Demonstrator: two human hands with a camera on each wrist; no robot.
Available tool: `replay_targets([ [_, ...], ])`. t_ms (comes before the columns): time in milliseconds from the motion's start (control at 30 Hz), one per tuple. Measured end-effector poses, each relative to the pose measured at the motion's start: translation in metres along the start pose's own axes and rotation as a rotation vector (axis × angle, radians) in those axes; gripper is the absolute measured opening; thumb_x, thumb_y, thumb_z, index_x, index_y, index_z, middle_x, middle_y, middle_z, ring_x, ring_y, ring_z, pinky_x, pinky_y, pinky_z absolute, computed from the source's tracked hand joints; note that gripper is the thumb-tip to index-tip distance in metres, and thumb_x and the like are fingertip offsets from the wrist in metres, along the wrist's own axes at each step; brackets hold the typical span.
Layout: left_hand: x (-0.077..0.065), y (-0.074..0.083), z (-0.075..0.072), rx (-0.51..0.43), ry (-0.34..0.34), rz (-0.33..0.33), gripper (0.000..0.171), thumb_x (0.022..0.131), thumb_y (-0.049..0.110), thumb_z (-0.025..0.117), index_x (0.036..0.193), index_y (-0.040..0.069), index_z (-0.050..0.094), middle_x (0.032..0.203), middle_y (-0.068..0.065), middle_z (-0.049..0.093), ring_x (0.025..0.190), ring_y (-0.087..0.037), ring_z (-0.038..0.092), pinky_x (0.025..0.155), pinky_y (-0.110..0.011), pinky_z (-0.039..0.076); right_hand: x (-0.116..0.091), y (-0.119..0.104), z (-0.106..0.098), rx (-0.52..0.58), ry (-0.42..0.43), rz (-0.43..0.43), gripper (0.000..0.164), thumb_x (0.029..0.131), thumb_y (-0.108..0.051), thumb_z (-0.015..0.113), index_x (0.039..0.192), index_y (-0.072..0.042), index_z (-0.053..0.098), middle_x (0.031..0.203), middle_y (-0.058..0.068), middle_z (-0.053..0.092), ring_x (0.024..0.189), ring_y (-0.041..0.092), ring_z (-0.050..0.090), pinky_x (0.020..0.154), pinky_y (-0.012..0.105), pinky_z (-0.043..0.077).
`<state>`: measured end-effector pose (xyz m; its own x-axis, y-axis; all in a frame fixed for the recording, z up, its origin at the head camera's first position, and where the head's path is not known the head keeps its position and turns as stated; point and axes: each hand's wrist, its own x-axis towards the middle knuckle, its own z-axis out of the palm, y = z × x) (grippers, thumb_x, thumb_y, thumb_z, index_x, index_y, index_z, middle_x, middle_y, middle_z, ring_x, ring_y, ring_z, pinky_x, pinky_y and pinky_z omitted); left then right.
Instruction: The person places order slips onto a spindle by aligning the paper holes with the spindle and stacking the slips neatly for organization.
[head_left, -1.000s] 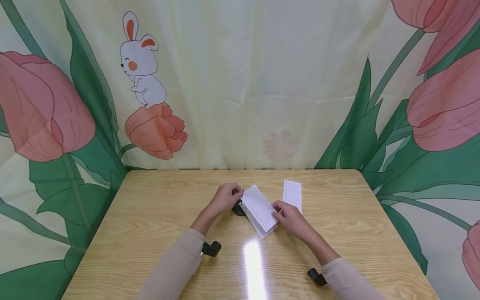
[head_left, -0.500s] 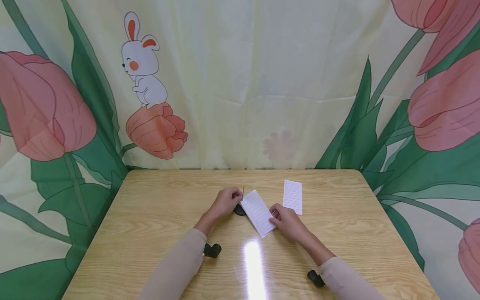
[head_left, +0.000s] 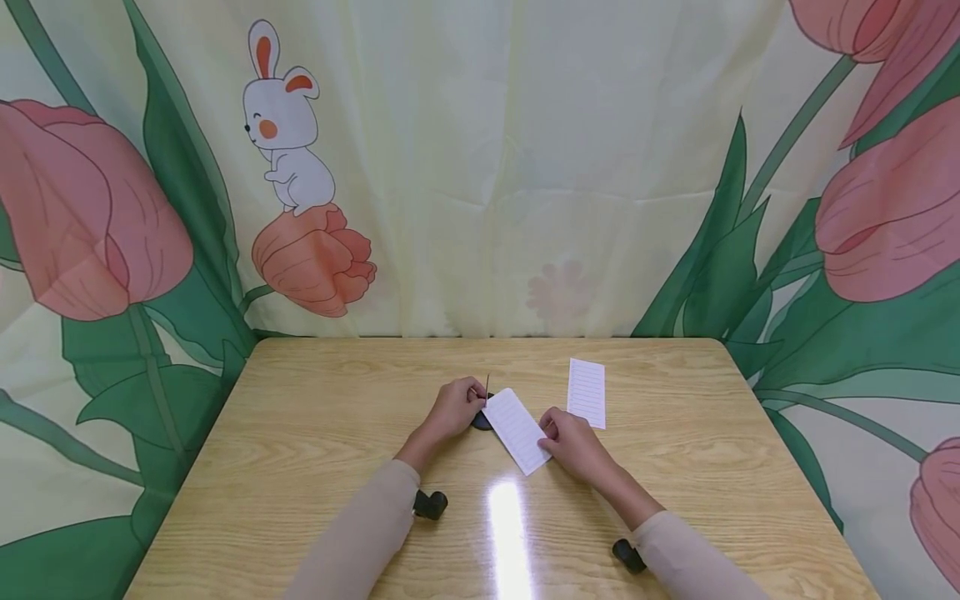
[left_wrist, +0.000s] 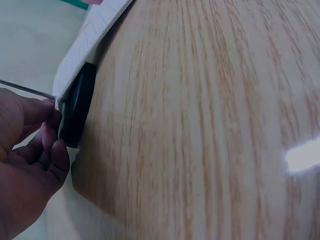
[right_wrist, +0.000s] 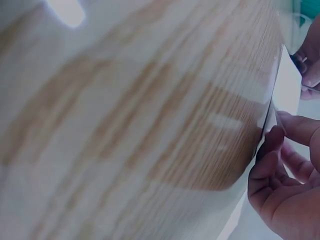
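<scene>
Ruled white paper slips lie slanted between both hands, one on top of the other with edges nearly lined up. My left hand pinches their upper left corner. Right beside those fingertips rises a thin metal spike from a round black base, partly hidden by hand and paper. In the left wrist view, the paper corner meets the rod just above the base. My right hand pinches the slips' lower right edge between thumb and fingers; the right wrist view shows the paper edge-on.
Another ruled slip lies flat on the wooden table, behind the right hand. Black wrist cameras stick out from both sleeves. A printed curtain hangs behind the table's far edge.
The top slip has come down over the ones beneath, and their edges have drawn together. My left hand has shifted slightly lower and right; the right hand has moved slightly left.
</scene>
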<state>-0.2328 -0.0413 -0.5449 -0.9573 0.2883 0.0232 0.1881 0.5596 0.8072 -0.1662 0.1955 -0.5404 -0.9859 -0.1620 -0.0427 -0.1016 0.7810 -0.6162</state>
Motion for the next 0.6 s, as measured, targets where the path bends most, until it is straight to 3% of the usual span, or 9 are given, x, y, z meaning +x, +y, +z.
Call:
replay_targets([
  [333, -0.0002, 0.0005, 0.0031, 0.015, 0.021, -0.011, 0.004, 0.092, 0.002, 0.073, 0.094, 0.0, 0.069, 0.074, -0.002, 0.062, 0.068, -0.009, 0.053, 0.063, -0.022, 0.045, -0.0005, -0.0022, 0.0008, -0.042, 0.01, -0.013, 0.019, 0.086, -0.003, 0.081, 0.097, -0.006, 0.066, 0.081, 0.0, 0.063, 0.078, 0.013, 0.057, 0.071, 0.031, 0.05],
  [600, -0.0008, 0.0006, 0.0042, 0.024, 0.004, -0.039, 0.007, 0.097, 0.006, 0.07, 0.092, 0.001, 0.07, 0.077, -0.002, 0.062, 0.071, -0.011, 0.053, 0.064, -0.021, 0.044, -0.0007, -0.002, -0.0001, -0.078, 0.032, -0.02, 0.017, 0.087, -0.003, 0.08, 0.097, -0.007, 0.067, 0.082, -0.001, 0.063, 0.078, 0.012, 0.058, 0.07, 0.03, 0.05],
])
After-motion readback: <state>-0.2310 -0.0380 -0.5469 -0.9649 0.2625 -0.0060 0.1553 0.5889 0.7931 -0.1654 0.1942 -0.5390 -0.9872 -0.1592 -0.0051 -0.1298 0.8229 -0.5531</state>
